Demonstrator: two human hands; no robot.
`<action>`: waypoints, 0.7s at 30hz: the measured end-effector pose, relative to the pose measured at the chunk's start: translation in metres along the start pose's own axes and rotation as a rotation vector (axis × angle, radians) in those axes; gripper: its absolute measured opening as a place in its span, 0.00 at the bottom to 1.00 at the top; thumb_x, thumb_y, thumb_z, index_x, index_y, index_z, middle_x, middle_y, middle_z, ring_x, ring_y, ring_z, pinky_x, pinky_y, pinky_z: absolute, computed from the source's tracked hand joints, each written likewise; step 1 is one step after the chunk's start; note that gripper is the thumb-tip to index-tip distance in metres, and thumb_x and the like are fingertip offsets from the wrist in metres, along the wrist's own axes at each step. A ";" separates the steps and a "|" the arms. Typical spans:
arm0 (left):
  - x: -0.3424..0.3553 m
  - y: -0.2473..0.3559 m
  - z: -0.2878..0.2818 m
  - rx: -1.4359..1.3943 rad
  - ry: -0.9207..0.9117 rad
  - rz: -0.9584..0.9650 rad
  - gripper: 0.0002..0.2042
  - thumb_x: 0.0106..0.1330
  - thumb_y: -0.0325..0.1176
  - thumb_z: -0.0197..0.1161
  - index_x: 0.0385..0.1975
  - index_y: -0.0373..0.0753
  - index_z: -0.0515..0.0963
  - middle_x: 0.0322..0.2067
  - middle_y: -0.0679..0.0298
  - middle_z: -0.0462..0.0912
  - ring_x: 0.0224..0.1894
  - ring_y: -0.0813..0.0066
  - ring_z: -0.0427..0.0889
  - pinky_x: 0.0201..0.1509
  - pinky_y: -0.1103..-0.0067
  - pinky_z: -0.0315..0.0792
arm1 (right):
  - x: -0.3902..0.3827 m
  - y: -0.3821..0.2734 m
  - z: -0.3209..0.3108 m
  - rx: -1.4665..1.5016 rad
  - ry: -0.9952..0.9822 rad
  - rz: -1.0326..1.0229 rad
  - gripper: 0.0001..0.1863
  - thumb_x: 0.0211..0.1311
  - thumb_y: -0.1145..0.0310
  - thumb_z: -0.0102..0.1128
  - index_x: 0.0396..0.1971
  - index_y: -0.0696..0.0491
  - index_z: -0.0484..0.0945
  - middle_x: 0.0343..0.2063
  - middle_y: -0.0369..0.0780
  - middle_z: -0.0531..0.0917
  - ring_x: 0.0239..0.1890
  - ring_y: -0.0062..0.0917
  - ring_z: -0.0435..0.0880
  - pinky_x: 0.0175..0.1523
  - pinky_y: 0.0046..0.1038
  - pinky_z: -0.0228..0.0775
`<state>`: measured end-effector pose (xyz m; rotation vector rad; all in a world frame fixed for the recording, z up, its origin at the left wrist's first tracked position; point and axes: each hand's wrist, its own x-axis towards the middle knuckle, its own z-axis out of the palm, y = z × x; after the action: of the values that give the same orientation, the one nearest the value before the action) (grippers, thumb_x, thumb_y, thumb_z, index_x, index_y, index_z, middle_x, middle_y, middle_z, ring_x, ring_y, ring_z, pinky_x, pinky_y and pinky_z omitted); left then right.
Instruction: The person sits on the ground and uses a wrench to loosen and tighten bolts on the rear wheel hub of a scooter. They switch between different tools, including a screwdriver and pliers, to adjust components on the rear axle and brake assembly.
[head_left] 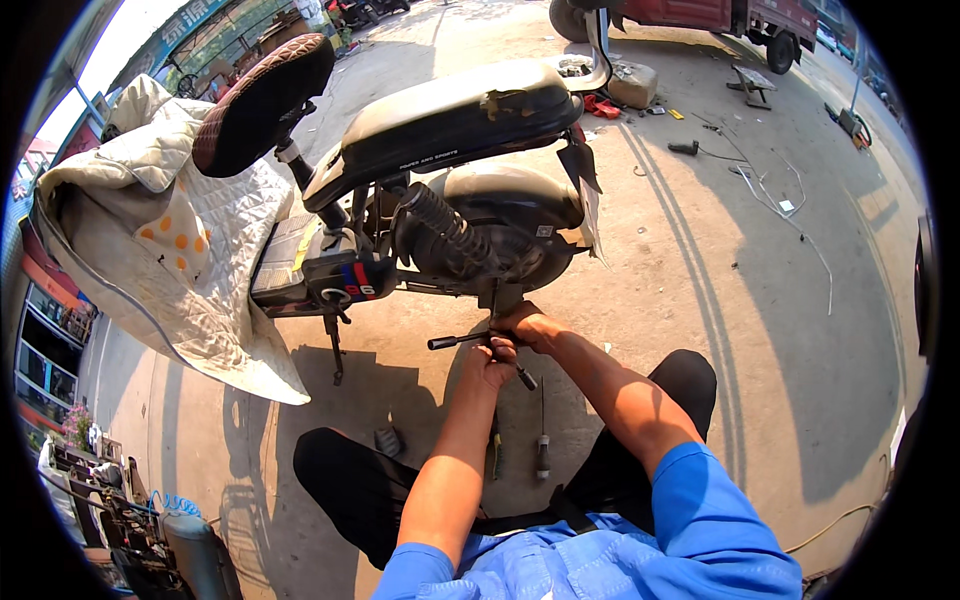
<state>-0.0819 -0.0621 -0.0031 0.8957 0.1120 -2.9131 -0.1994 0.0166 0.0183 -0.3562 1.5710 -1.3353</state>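
1. A dark wrench [455,341] is sitting at the near side of the scooter [455,140], just below the rear wheel [548,266], with one arm pointing left and another end slanting down toward the person.
2. The left hand [495,360] is curling around the wrench at the scooter's near side, its fingers closing snugly on it.
3. The right hand [527,324] is reaching in at the scooter's wheel hub, just beside the left hand; its fingertips are hiding, so I cannot tell whether they are pinching anything.
4. A spring [445,222] is slanting down the scooter's near side, and a long seat [440,112] is topping its rear.
5. On the ground, near side of the scooter, a screwdriver [543,455] is lying between the person's knees.
6. A quilted cover [225,265] is hanging at the scooter's left end, below a brown saddle [265,100].
7. Beyond the scooter's right end, a red cloth [601,107] is lying near a stone block [633,86].
8. Farther right of the scooter, a low stool [752,82] is standing, and a red truck [700,18] is resting behind.
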 end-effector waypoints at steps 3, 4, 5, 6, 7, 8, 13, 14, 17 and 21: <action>-0.017 -0.018 0.014 0.646 0.342 0.319 0.13 0.70 0.36 0.44 0.29 0.38 0.74 0.19 0.67 0.74 0.19 0.76 0.75 0.19 0.80 0.72 | 0.009 0.008 0.001 -0.026 0.101 -0.052 0.09 0.54 0.67 0.64 0.31 0.58 0.79 0.27 0.38 0.82 0.25 0.19 0.78 0.30 0.24 0.70; -0.031 -0.025 0.021 0.815 0.423 0.392 0.13 0.70 0.37 0.45 0.30 0.38 0.74 0.20 0.65 0.76 0.20 0.75 0.76 0.19 0.79 0.73 | 0.011 0.009 0.002 -0.031 0.097 -0.053 0.09 0.54 0.67 0.64 0.31 0.58 0.79 0.27 0.38 0.82 0.25 0.20 0.78 0.31 0.24 0.70; -0.039 -0.029 0.023 0.985 0.504 0.463 0.14 0.70 0.38 0.45 0.31 0.37 0.75 0.21 0.64 0.77 0.20 0.74 0.76 0.20 0.77 0.74 | 0.013 0.009 0.003 -0.035 0.093 -0.054 0.09 0.54 0.68 0.64 0.30 0.58 0.79 0.26 0.38 0.82 0.26 0.20 0.78 0.31 0.24 0.70; -0.035 -0.030 0.013 1.115 0.493 0.568 0.15 0.70 0.39 0.47 0.33 0.34 0.75 0.25 0.60 0.79 0.23 0.71 0.79 0.21 0.73 0.76 | 0.014 0.009 0.003 -0.040 0.091 -0.054 0.09 0.53 0.68 0.65 0.30 0.58 0.80 0.26 0.38 0.82 0.26 0.20 0.78 0.31 0.24 0.70; -0.041 -0.033 0.017 1.149 0.508 0.570 0.15 0.70 0.39 0.47 0.33 0.33 0.75 0.26 0.59 0.79 0.23 0.70 0.80 0.22 0.73 0.76 | 0.013 0.009 0.004 -0.028 0.078 -0.039 0.09 0.53 0.68 0.65 0.30 0.58 0.80 0.26 0.38 0.82 0.26 0.20 0.78 0.32 0.25 0.70; -0.046 -0.037 0.026 1.183 0.517 0.570 0.15 0.70 0.39 0.47 0.33 0.33 0.76 0.26 0.59 0.79 0.23 0.69 0.80 0.22 0.72 0.76 | 0.013 0.007 0.002 -0.020 0.069 -0.024 0.09 0.53 0.68 0.65 0.29 0.58 0.80 0.26 0.38 0.82 0.26 0.21 0.79 0.33 0.25 0.70; -0.041 -0.034 0.038 1.035 0.440 0.443 0.16 0.70 0.40 0.44 0.37 0.34 0.75 0.28 0.57 0.80 0.25 0.67 0.81 0.25 0.71 0.78 | 0.004 0.004 0.002 0.108 0.022 -0.030 0.09 0.54 0.68 0.64 0.30 0.58 0.80 0.26 0.38 0.82 0.26 0.22 0.79 0.33 0.24 0.71; -0.035 -0.030 0.035 1.005 0.420 0.417 0.16 0.71 0.40 0.43 0.38 0.36 0.75 0.30 0.57 0.80 0.27 0.67 0.81 0.27 0.71 0.79 | 0.001 0.002 0.005 0.121 0.001 -0.008 0.09 0.54 0.68 0.63 0.31 0.58 0.79 0.26 0.38 0.82 0.25 0.22 0.79 0.33 0.24 0.71; -0.022 -0.020 0.029 0.797 0.306 0.356 0.15 0.71 0.40 0.40 0.38 0.39 0.74 0.27 0.60 0.80 0.24 0.69 0.80 0.25 0.73 0.78 | 0.004 0.001 -0.002 0.084 -0.117 0.075 0.10 0.57 0.67 0.60 0.34 0.58 0.79 0.27 0.38 0.82 0.27 0.21 0.79 0.36 0.24 0.72; -0.007 0.024 -0.004 0.308 0.150 0.086 0.12 0.69 0.38 0.43 0.32 0.42 0.74 0.18 0.67 0.77 0.16 0.76 0.74 0.19 0.78 0.72 | -0.019 -0.012 0.020 0.182 -0.225 0.110 0.12 0.62 0.65 0.54 0.39 0.58 0.77 0.31 0.38 0.82 0.32 0.22 0.80 0.41 0.26 0.73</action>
<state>-0.0714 -0.0855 -0.0041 1.1302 -0.3659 -2.8250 -0.1787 0.0153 0.0397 -0.2921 1.2555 -1.2940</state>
